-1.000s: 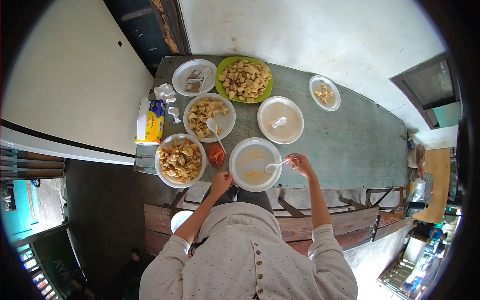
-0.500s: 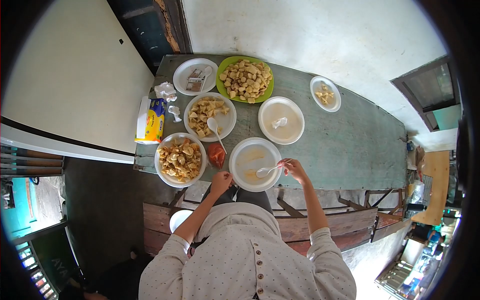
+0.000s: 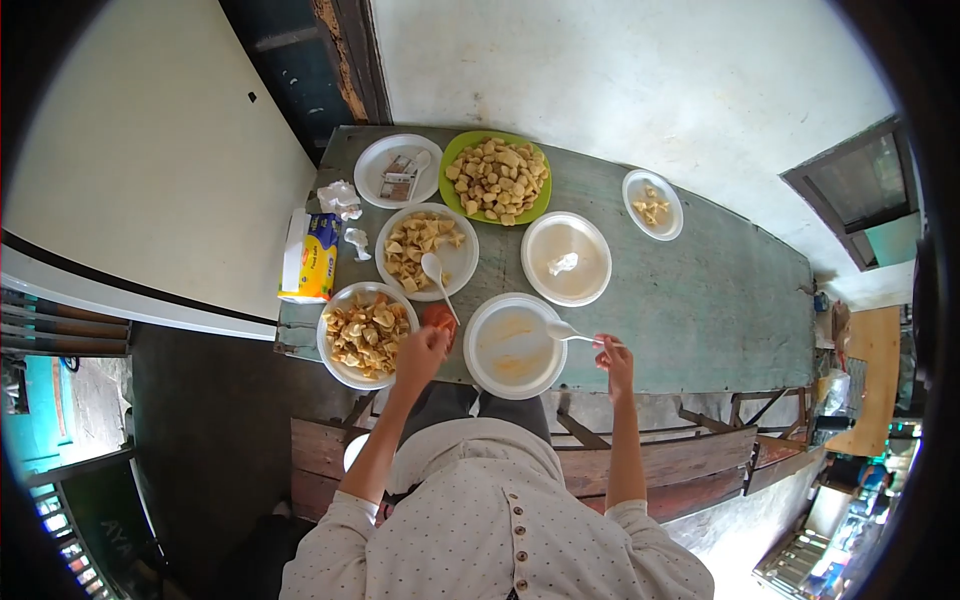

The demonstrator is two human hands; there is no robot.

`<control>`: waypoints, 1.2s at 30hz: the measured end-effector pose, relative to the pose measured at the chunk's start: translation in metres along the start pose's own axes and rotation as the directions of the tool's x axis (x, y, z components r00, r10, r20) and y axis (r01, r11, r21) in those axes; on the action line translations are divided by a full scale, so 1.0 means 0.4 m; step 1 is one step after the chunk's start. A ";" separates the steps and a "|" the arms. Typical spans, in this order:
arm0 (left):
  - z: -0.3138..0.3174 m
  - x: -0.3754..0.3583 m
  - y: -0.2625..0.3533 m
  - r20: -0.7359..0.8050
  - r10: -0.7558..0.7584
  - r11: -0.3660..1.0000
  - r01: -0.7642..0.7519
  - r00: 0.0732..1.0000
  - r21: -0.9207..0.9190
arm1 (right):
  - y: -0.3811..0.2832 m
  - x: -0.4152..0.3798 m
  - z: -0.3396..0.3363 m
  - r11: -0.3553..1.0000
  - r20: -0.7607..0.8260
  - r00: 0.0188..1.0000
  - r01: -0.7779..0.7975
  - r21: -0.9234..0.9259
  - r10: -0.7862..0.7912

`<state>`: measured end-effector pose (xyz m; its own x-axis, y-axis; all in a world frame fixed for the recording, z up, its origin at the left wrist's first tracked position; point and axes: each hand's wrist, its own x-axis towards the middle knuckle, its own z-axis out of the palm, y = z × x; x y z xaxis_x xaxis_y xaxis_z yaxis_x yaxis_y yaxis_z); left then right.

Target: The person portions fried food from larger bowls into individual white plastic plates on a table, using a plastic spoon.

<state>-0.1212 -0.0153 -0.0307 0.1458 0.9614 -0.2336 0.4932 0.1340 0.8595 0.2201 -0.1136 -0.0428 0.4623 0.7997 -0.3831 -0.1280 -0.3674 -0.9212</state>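
Observation:
My right hand (image 3: pixel 615 366) pinches the handle of a white plastic spoon (image 3: pixel 562 331), whose bowl is over the right part of a white plate (image 3: pixel 490 370) smeared with orange-brown residue. My left hand (image 3: pixel 425 352) has its fingers drawn together beside the red sauce bag (image 3: pixel 440 318), partly covering it; whether it grips anything is hidden. Left of that hand stands a plate of browned fried pieces (image 3: pixel 368 335). Behind the bag, a plate of pale folded pieces (image 3: pixel 410 250) holds another white spoon (image 3: pixel 433 268), its handle reaching over the bag.
At the back, a green plate (image 3: pixel 545 200) is heaped with pale pieces beside a plate with packets (image 3: pixel 400 185). A plate with crumpled tissue (image 3: pixel 563 262) and a small plate (image 3: pixel 652 203) lie rightward. Tissue pack (image 3: pixel 318 262) and crumpled tissues (image 3: pixel 340 200) are left.
My left hand has moved forward and left, from the near plate's edge to the sauce bag. My right hand has moved slightly right, shifting the spoon towards the plate's right rim.

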 end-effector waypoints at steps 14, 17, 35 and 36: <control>0.086 0.304 -0.081 -0.042 0.165 0.750 -0.098 0.985 0.654 | -0.011 -0.076 0.197 0.986 0.158 0.982 0.083 0.146 -0.106; 0.091 0.292 -0.077 -0.082 0.131 0.773 -0.050 0.988 0.633 | -0.018 -0.068 0.226 0.991 0.176 0.977 0.102 0.092 -0.117; -0.070 0.276 -0.007 -0.515 0.352 0.934 -0.329 0.782 0.140 | -0.063 0.275 0.515 0.841 0.516 0.819 0.449 -0.302 -0.252; -0.095 0.272 -0.013 -0.516 0.354 0.933 -0.332 0.780 0.138 | -0.060 0.280 0.520 0.810 0.533 0.810 0.473 -0.348 -0.244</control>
<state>-0.1404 0.0977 -0.0431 -0.1545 0.9215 0.3564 0.5305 -0.2269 0.8168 0.0925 0.0837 -0.0776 -0.0616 0.9907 -0.1213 0.4200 -0.0845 -0.9036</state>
